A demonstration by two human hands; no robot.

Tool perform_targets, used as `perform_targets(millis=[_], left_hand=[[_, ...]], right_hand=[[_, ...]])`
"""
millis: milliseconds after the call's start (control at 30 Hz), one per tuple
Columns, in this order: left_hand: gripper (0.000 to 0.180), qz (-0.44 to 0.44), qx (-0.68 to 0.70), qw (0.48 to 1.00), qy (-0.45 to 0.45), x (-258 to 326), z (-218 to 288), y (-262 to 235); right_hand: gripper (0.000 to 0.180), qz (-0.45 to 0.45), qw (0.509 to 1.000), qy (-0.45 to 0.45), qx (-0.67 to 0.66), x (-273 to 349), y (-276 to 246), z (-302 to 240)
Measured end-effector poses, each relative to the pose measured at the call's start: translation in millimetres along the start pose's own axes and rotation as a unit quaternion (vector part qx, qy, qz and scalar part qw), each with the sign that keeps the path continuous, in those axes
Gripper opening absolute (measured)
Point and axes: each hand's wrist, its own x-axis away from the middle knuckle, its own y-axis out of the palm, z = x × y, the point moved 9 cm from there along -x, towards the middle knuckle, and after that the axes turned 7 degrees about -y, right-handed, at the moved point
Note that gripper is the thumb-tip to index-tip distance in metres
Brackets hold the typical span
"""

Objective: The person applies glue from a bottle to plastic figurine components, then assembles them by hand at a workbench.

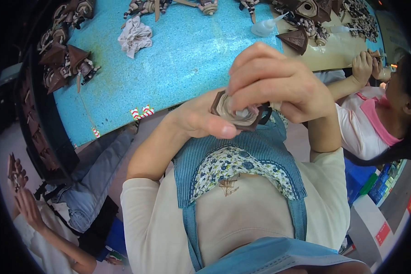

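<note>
My left hand (201,118) grips a small brown many-sided piece (220,104) in front of my apron, its thumb along the near side. The upper face of this piece is cream and looks layered or hollowed. From the right, my right hand (283,86) curls over it, fingertips pressed on the cream face and thumb by its right end. A dark bit shows there, partly hidden by the fingers. Whether something small sits between the right fingertips cannot be seen.
Beyond my hands stretches a blue table (182,59) with a crumpled white cloth (135,36) and a squeeze bottle (264,28). Brown figurines (68,68) stand at left, more at the back right. A co-worker (370,105) sits at right; another person's hands (27,205) work at lower left.
</note>
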Motion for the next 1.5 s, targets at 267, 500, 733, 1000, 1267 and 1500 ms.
perform_targets(millis=[267,500,733,1000,1267,1500], left_hand=[[0.094,0.094,0.098,0.903,0.407,129,100,-55],[0.043,0.46,-0.448,0.696,0.321,77,179,-42],[0.041,0.554,-0.796,0.128,0.208,-37,246,-53],[0.03,0.494,-0.591,0.571,0.284,36,188,-47],[0.048,0.306,-0.087,0.94,0.121,37,52,-48],[0.07,0.25,-0.188,0.927,0.21,37,50,-12]], right_hand=[[0.046,0.39,0.893,0.076,0.212,84,-36,9],[0.053,0.403,0.827,0.299,0.254,109,-36,80],[0.034,0.422,0.833,0.293,0.207,112,-26,104],[0.031,0.469,0.856,0.212,-0.044,103,-31,67],[0.033,0.353,0.898,0.256,-0.055,91,-28,30],[0.032,0.25,0.945,0.179,0.111,51,-37,-19]])
